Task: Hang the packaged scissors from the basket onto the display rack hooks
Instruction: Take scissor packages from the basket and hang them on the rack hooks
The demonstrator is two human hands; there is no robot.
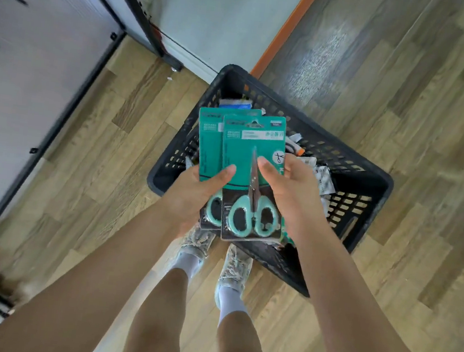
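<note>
Both hands grip two overlapped scissor packs over the basket. Left hand pinches the left edge, thumb on front. Right hand pinches the right edge.

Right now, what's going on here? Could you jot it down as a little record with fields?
held items: two scissors packs, front scissors pack overlapping rear scissors pack
left hand: grips the packs, thumb on the front
right hand: grips the front pack's right edge
basket: black, on the wooden floor, more packaged goods inside
display hooks: too blurred to tell
</note>
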